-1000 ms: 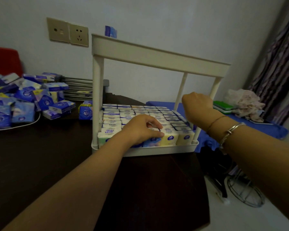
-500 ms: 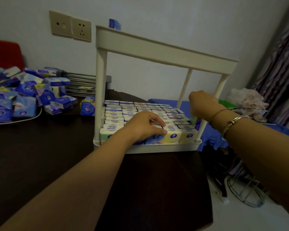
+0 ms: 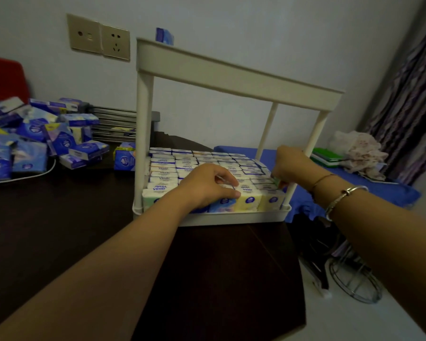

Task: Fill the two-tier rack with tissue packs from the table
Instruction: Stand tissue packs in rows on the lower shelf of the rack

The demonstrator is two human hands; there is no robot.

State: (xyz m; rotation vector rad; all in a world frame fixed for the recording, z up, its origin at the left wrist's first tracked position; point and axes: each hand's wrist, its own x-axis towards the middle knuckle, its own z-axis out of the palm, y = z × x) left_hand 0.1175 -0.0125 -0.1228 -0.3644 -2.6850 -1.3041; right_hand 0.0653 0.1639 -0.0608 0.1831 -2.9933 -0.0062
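A white two-tier rack (image 3: 231, 76) stands on the dark table (image 3: 59, 230). Rows of tissue packs (image 3: 182, 166) stand upright across its lower tier. One blue pack (image 3: 164, 35) shows on the upper tier at the back left. My left hand (image 3: 207, 187) lies on the front row, thumb and fingers pinching a pack there. At the tier's right end, beside the front right post, my right hand (image 3: 289, 163) has its fingers curled down on a greenish pack (image 3: 278, 182) that is mostly hidden. A loose pile of blue packs (image 3: 35, 141) lies on the table's left.
Wall sockets (image 3: 99, 38) and a red chair back (image 3: 3, 80) are behind the pile. A white cable (image 3: 35, 174) runs along the pile's front. Right of the table are a blue-covered surface (image 3: 391, 193) with green books (image 3: 327, 156), a crumpled cloth (image 3: 357, 151) and a wire stand (image 3: 354, 279).
My right hand has dropped from beside the right post down to the right end of the lower tier. My left hand stays on the front row.
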